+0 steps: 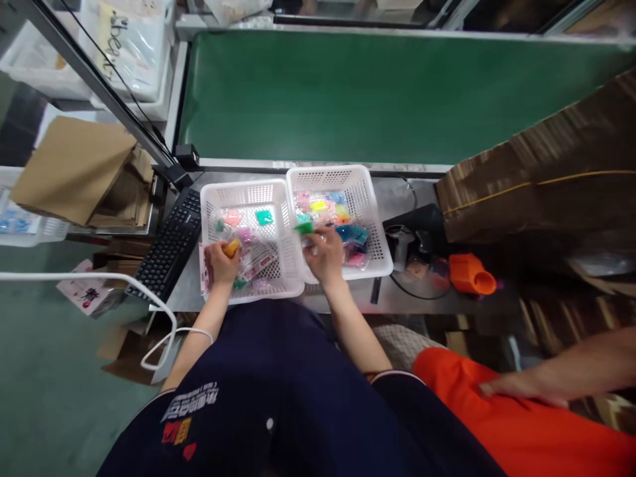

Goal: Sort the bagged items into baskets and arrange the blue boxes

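Note:
Two white plastic baskets stand side by side: the left basket and the right basket. My left hand is over the near left part of the left basket, its fingers closed on a small yellow-orange item. Around it lie small clear bags with coloured pieces, among them a green packet and a white-and-pink printed packet. At the left side of the right basket, my right hand pinches a green packet, blurred by motion. Several more colourful packets, such as a blue packet, lie in that basket.
Behind the baskets runs a green conveyor belt. A black keyboard leans at the left, near cardboard boxes. To the right are an orange tape dispenser and stacked cardboard. Another person's arm is at lower right.

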The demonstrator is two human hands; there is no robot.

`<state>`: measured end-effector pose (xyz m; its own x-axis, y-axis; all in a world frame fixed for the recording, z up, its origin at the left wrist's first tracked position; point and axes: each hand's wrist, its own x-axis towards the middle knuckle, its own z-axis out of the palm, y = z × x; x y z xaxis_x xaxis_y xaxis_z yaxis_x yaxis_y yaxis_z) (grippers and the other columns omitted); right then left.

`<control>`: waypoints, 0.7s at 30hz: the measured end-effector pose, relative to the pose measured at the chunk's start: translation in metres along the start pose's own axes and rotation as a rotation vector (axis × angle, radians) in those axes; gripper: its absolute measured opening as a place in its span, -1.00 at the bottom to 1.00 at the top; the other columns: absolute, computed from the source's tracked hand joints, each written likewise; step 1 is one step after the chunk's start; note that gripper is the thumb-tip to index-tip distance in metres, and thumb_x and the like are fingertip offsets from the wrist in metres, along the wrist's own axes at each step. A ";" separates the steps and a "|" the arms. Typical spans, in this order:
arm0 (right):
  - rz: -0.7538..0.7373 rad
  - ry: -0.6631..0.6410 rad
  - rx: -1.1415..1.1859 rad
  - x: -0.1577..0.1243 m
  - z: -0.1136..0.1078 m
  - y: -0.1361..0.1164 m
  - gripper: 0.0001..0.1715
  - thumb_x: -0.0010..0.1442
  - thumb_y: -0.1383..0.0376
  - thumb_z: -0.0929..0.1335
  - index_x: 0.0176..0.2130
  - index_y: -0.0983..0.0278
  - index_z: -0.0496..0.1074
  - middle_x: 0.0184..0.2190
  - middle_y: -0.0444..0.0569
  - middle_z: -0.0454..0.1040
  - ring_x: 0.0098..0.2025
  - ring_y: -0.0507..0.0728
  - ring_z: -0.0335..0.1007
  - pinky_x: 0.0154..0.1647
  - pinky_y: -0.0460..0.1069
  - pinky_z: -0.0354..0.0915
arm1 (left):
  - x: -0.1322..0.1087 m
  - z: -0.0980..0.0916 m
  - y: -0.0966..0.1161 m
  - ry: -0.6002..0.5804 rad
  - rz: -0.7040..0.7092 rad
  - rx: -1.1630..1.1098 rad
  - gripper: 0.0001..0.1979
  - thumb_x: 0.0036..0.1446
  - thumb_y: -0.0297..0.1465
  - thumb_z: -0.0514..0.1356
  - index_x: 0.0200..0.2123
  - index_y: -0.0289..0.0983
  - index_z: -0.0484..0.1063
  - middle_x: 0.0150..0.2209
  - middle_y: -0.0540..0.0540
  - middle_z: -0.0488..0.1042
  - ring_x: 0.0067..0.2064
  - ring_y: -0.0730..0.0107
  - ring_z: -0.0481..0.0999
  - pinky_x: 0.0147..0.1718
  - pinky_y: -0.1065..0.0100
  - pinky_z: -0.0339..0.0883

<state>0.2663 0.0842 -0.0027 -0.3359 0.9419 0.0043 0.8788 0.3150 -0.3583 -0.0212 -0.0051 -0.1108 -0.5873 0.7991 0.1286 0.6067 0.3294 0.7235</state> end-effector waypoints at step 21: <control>-0.013 -0.335 0.023 0.111 0.117 -0.080 -0.76 0.51 0.35 0.35 0.06 0.40 0.57 0.24 0.23 0.54 0.23 0.24 0.48 0.24 0.16 0.46 | -0.045 -0.066 -0.024 0.018 0.091 0.212 -0.76 0.30 -0.12 0.25 -0.21 -0.16 0.44 -0.19 -0.27 0.55 -0.02 -0.11 0.57 0.17 -0.08 0.41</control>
<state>0.1193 0.1505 -0.0832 -0.4434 0.8458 -0.2966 0.8669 0.3207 -0.3815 -0.0446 -0.0819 -0.0893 -0.5332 0.8219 0.2003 0.7556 0.3561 0.5498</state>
